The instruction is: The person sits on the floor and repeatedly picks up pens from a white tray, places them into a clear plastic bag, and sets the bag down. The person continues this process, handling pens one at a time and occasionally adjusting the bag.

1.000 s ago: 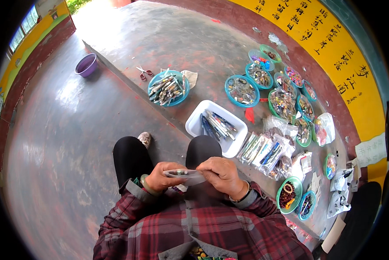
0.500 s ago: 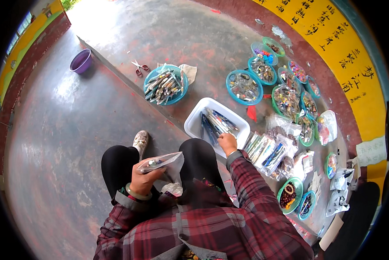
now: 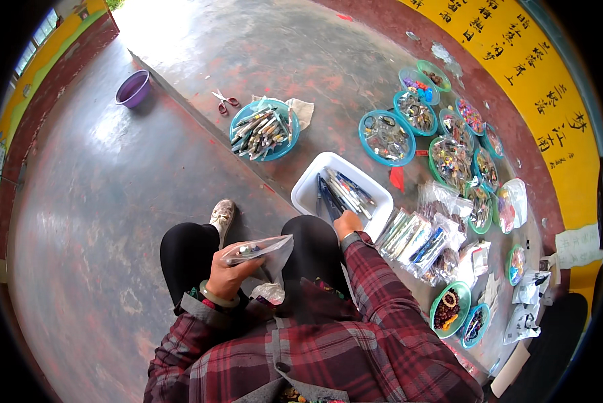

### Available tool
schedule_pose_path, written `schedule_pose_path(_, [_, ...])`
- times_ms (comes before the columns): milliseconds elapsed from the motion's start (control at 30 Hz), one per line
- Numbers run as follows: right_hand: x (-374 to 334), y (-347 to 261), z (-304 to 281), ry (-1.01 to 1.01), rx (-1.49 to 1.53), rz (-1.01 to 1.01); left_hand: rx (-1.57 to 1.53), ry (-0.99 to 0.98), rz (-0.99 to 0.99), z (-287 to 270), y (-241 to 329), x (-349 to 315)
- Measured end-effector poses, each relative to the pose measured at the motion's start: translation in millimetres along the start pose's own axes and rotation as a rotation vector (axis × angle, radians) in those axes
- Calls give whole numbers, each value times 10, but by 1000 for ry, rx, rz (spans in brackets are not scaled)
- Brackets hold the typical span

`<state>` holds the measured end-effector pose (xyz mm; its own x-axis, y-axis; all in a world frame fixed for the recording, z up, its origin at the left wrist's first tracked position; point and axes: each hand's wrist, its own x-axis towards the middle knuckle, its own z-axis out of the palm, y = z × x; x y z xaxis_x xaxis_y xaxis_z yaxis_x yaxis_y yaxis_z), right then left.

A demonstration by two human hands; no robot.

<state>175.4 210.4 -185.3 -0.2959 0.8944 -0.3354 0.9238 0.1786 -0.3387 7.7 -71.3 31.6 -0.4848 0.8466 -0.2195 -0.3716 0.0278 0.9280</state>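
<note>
My left hand [image 3: 227, 274] is closed around a clear plastic bag [image 3: 269, 254], raised above my knees. A few pens [image 3: 249, 249] lie inside the bag near my fingers. Ahead and to the right stands a white rectangular tub [image 3: 308, 176] holding loose pens [image 3: 347, 191], some dark blue and some white. My right hand [image 3: 348, 226] is at the tub's near side, its curled fingers against the lower ends of the dark pens [image 3: 327, 200]. The fingertips are partly hidden, so what they pinch does not show.
Bagged pens [image 3: 412, 238] lie right of the tub. A blue basket of pens [image 3: 294, 138], scissors [image 3: 225, 103] and a purple basin [image 3: 133, 89] stand farther off. Several baskets of small goods, including a blue one [image 3: 367, 149], line the right side. A beaded-goods basket [image 3: 461, 326] is nearby.
My right hand has drawn back slightly toward me and left within the tub, onto the dark pens' near ends. My left hand still holds the bag. The whole view has shifted slightly.
</note>
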Motion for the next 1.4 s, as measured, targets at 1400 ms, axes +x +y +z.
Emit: schedule_pose_path(1400, [147, 276, 237, -164, 822, -6, 12, -36, 16, 146, 9, 20])
